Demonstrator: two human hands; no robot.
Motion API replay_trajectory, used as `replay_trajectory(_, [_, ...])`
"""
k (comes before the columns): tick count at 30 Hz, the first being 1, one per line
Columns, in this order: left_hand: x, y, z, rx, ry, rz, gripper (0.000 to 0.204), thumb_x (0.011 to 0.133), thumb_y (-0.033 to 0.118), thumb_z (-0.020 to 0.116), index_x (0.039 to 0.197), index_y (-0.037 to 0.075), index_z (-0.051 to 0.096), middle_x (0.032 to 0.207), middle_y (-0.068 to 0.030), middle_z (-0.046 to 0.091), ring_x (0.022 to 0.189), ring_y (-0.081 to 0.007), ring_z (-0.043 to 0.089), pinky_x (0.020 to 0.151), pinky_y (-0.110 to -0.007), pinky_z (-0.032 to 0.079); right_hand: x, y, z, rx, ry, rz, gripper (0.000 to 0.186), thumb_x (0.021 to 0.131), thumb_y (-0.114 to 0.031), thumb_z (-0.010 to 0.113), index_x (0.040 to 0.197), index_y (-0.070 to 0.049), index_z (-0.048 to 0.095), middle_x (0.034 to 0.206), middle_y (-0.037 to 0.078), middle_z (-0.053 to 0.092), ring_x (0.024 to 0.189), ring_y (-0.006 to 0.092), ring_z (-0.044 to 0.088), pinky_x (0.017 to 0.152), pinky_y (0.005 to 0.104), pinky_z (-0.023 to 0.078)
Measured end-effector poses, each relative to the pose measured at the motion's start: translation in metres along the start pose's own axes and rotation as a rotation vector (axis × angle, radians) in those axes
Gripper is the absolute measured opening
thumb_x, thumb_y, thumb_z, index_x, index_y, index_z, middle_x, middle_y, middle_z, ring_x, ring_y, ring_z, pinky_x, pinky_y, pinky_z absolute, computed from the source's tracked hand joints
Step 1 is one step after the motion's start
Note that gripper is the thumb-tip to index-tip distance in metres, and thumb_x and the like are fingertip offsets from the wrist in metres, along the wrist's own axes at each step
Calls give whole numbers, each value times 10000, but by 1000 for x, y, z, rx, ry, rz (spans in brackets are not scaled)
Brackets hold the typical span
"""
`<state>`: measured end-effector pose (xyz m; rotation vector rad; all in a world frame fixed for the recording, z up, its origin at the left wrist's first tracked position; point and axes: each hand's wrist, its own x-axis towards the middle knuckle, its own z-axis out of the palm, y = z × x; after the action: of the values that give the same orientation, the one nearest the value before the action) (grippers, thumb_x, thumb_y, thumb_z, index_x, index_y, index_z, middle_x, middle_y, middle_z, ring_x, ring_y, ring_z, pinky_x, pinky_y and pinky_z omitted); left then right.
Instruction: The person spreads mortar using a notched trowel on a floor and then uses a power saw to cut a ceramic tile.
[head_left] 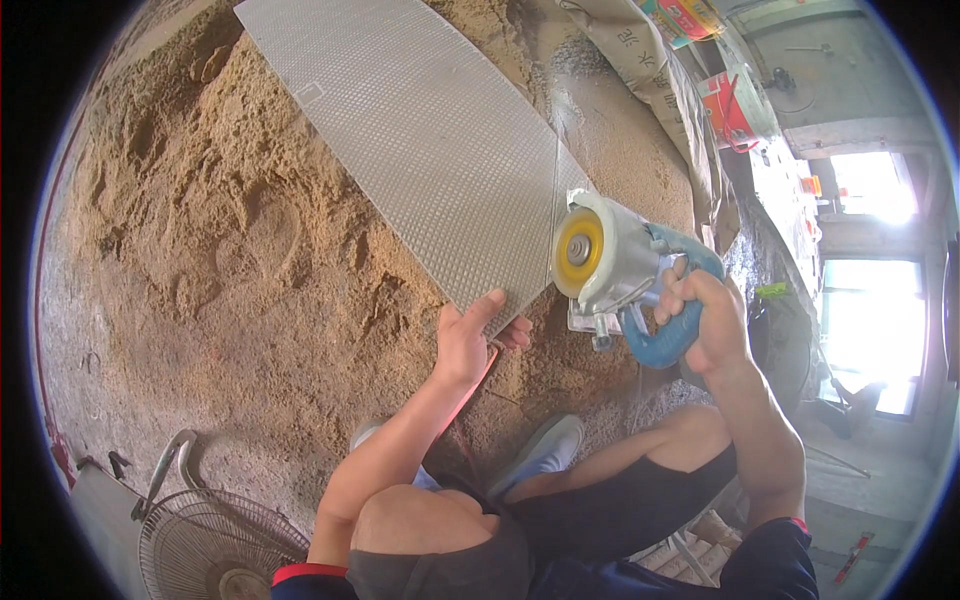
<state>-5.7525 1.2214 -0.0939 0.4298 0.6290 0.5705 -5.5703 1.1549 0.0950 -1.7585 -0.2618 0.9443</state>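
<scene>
A long grey tile (400, 130) lies with its textured, gridded face up, stretching from the far left toward me over the sand. My left hand (468, 338) pinches its near corner, thumb on top and fingers around the edge. In my right hand (705, 315) is a handheld power cutter (622, 255), gripped by its blue loop handle. The cutter has a silvery guard and a round yellow centre (578, 250) facing left. It sits at the tile's right end, beside a straight line across the tile. The blade's lower edge is hidden.
Heaped sand (230, 220) spreads left of and beneath the tile. A round fan (215, 550) stands at lower left. Cement-type sacks (640, 70) lie at upper right, with a red and white bucket (728, 108) beyond. My shoes (545, 450) rest close below the tile; a red cord runs near my left wrist.
</scene>
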Motion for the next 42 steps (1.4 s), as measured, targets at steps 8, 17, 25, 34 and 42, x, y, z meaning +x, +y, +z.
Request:
replay_trajectory(8, [0,0,1,-8,-18,24,321,947,211,493,894,-76,626,722,-170,659,578,-236,635,537,-335,507,-6,1,-3,-7,-3,15,128,729,-17,498,856,-19,517,720,51,493,598,145,489,582,313,438])
replay_trajectory(17, [2,-3,-2,29,-21,29,346,928,229,510,928,-102,611,731,-193,654,601,-269,642,557,-374,538,-9,1,-4,0,-6,29,118,733,-27,512,851,-24,521,728,49,501,604,139,490,595,316,442])
replay_trajectory(25, [3,-5,-3,32,-41,38,350,932,226,497,915,-103,612,730,-191,653,604,-267,642,561,-372,536,-13,2,-3,12,7,52,101,733,-25,509,834,-28,519,726,48,500,598,133,489,584,316,441])
replay_trajectory(34, [5,-4,-3,6,-24,30,325,923,213,509,896,-90,625,719,-179,658,580,-242,637,538,-342,514,-20,-2,-7,9,13,99,117,722,-18,502,836,-17,524,708,58,492,591,153,489,572,315,437])
replay_trajectory(42, [-1,1,-6,-2,3,4,357,894,231,550,865,-119,610,716,-222,650,586,-282,638,552,-381,516,26,-15,-17,175,27,-89,99,734,-5,510,830,-25,524,709,54,498,584,148,487,555,316,432])
